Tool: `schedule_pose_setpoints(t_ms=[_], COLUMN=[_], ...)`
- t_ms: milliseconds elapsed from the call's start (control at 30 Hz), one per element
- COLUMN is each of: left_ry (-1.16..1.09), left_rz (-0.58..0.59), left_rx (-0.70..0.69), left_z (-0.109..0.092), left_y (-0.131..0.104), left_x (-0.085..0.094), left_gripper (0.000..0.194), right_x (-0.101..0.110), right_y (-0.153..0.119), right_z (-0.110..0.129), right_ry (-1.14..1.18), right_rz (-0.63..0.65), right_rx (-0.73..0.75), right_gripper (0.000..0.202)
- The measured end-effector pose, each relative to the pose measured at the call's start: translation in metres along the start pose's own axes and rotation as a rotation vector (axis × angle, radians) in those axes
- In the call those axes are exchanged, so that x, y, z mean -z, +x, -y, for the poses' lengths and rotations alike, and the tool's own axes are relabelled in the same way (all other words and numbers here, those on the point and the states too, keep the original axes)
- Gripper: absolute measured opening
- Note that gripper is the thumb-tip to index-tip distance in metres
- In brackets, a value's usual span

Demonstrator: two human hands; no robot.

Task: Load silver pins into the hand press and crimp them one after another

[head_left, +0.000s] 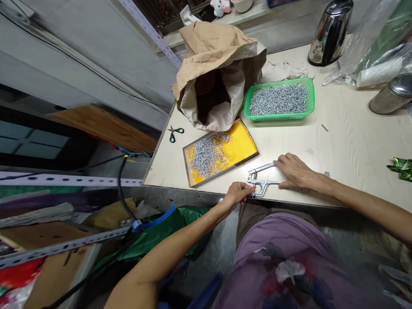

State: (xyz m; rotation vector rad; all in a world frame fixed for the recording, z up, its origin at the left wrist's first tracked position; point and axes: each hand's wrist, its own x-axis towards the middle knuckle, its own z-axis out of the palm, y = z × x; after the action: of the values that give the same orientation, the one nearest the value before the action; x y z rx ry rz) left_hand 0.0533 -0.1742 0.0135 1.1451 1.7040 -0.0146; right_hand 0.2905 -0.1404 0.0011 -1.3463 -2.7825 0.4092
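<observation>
Both handles of the pliers (264, 185) point right along the counter's (341, 141) near edge; right fingers (279, 160), spread, grasp them; left fingers (246, 187) pinch the jaw end

No text, label, brand, number or sign can be read clearly. Any print on the green foil wrapper (402, 168) on the surface (357, 146) is too small to make out.

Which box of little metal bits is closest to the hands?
The shallow tray with the yellow bottom; the green basket sits farther back.
</observation>
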Motion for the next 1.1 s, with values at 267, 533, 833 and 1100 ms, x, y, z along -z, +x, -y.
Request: schedule_pose_setpoints(t_ms=[267, 533, 833, 1100], left_ry=[0.698, 0.897, 1.035, 1.016], left_rz=[-0.302, -0.119, 0.022, 0.022], left_rx=[-0.806, -0.995, -1.009, -0.994], left_z=[-0.016, -0.045, -0.063, -0.056], left_y=[-0.002, 0.032, 0.025, 0.023], left_x=[-0.016, -0.024, -0.023, -0.028], left_gripper=[0.027, 0.07, 0.032, 0.014], right_x=[0.003, 0.01, 0.011, -0.011], right_y=[-0.008, -0.018, -0.03, -0.039], right_z=[0.013, 0.015, 0.025, 0.026], right_ry=[0.082, 0.072, 0.017, 0.01], right_rz=[0.007, 0.036, 0.03, -0.146], right_rx=[-0.066, -0.098, -0.153, -0.044], right_gripper=[0.039, 0.067, 0.031, 0.01])
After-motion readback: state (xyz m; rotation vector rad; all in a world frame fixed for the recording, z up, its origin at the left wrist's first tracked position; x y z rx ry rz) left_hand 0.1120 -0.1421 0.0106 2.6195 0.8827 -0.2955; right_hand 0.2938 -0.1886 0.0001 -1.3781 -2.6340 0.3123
